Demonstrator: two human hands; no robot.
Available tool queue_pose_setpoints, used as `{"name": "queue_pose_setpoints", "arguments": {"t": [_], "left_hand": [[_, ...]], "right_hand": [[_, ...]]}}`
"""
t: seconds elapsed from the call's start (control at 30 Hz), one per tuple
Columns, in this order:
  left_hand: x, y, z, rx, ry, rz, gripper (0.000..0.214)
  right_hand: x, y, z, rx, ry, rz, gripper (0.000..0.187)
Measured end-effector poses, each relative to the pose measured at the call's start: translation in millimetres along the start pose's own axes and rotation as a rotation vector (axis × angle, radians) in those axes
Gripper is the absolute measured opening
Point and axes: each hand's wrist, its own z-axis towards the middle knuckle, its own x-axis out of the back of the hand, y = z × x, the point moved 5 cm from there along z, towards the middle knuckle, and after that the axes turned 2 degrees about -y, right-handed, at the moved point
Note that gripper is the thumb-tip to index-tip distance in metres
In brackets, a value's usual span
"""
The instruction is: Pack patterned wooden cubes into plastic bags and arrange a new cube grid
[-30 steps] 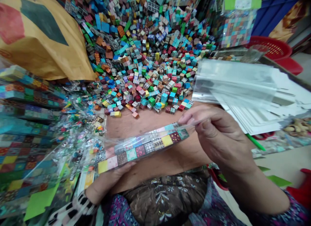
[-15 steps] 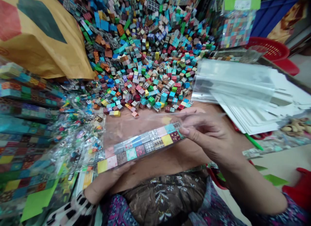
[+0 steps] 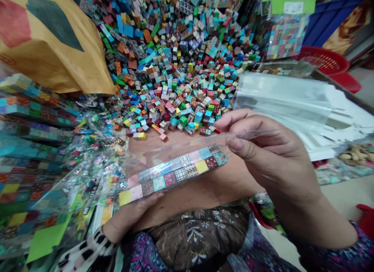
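Pinching the plastic bag [image 3: 175, 150], my right grip [image 3: 263, 147] sits beside the blocks [image 3: 170, 179] inside; my left grip [image 3: 136, 212], closed or not I cannot tell, lies under their left end.

The block strip [image 3: 173, 174] runs from its eight o'clock end in yellow, pale pink, grey-brown, mint, crimson, black-and-white check, patterned tan, yellow, speckled maroon and teal. Over at twelve, the block heap [image 3: 181, 69] mixes turquoise, green, red and orange. The mustard paper bag [image 3: 67, 69] at ten has red and dark-green patches; the brown lap cloth [image 3: 201, 237] at six, white flowers.
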Motion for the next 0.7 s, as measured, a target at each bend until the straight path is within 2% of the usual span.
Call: {"name": "queue_pose_setpoints", "arguments": {"t": [0.13, 0.4, 0.6, 0.7], "left_hand": [[0.6, 9.6, -0.4, 0.025, -0.007, -0.042, 0.041], [14.8, 47.1, 2.9, 0.032, -0.018, -0.126, 0.047], [14.7, 38.9, 2.1, 0.099, 0.0, -0.057, 0.048], [12.9, 31.6, 1.3, 0.099, 0.023, -0.041, 0.05]], "right_hand": [[-1.0, -3.3, 2.1, 0.01, 0.001, 0.0, 0.01], [0.3, -3.1, 2.9, 0.014, 0.017, 0.028, 0.007], [5.6, -13.6, 7.1, 0.007, -0.013, 0.061, 0.004], [20.4, -1.1, 4.2, 0.002, 0.014, 0.163, 0.028]]}}
